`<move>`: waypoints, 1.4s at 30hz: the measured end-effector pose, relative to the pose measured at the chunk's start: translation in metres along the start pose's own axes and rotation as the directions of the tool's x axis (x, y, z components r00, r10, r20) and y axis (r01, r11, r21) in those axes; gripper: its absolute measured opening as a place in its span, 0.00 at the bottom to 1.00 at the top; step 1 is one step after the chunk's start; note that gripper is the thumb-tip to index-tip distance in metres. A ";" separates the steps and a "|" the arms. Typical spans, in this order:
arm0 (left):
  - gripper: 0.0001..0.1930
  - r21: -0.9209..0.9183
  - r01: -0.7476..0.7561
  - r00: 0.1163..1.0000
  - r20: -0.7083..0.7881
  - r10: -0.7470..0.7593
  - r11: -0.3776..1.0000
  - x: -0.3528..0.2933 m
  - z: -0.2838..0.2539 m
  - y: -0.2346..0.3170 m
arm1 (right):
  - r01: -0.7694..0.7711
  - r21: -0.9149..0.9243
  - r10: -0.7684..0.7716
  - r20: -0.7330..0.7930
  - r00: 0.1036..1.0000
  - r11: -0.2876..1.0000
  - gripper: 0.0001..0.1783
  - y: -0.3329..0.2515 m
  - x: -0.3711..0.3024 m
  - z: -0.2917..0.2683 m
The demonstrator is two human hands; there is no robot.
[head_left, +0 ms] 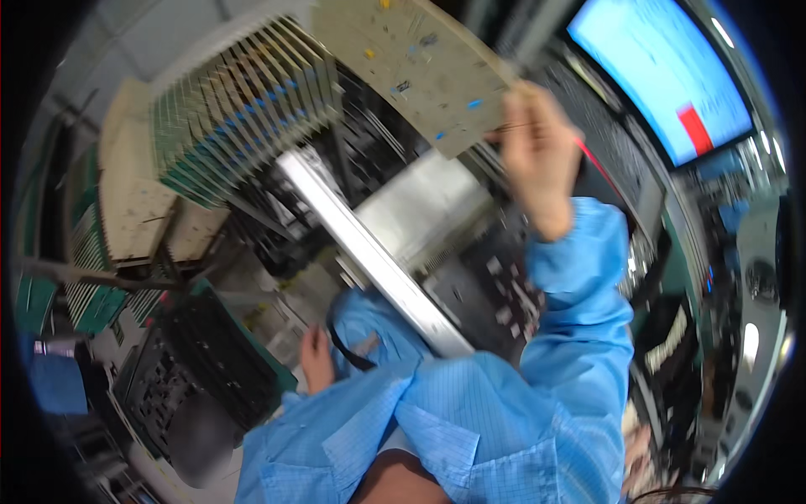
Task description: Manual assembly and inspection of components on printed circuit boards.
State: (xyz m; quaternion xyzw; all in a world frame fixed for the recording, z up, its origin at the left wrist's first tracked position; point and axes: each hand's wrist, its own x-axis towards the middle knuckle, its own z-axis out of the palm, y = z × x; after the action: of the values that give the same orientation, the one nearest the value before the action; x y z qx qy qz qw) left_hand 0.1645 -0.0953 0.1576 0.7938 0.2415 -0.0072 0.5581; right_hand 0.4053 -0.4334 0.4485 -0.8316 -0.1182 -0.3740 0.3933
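My right hand (pixel 537 155) is raised, its thumb and fingers pinching the right corner of a large beige circuit board (pixel 428 71). The board is flat, with small blue and yellow marks, and its far end runs out of the picture at the top. Low down at my left side, near my body, is my left hand (pixel 316 361). Nothing shows in it, but blur and its angle keep me from reading its fingers. Left of the held board stands a rack of upright boards (pixel 248 109) in a close row, with green and blue edges.
A bright metal rail (pixel 374 252) runs slantwise before me, beside a silvery box-like surface (pixel 424 206). At the upper right a lit screen (pixel 663 76) has a red block. A black chair (pixel 206 361) stands at the lower left, below more racked boards (pixel 92 252).
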 end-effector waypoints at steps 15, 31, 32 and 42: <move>0.23 -0.396 -0.502 -0.005 0.891 0.455 0.769 0.097 0.236 0.341 | -0.776 0.238 0.753 0.198 0.627 0.584 0.13 0.088 -0.248 -0.297; 0.14 -0.216 -0.734 0.106 0.900 0.423 0.643 0.090 0.296 0.299 | -0.686 0.050 0.687 -0.086 0.721 0.726 0.10 0.099 -0.338 -0.275; 0.14 -0.218 -0.732 0.103 0.901 0.421 0.645 0.090 0.297 0.297 | -0.586 -0.262 0.557 -0.182 0.810 0.767 0.11 0.096 -0.339 -0.272; 0.24 -0.166 -0.986 -0.123 0.778 0.616 0.014 0.088 0.293 0.273 | -0.546 -0.540 0.432 -0.333 0.838 0.641 0.20 0.077 -0.362 -0.278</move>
State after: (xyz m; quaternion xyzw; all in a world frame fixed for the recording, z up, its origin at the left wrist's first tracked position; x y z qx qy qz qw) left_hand 0.4251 -0.3935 0.2636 0.7828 -0.5771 0.0104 0.2325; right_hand 0.0451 -0.6559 0.2607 -0.8774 0.2748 -0.3413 0.1956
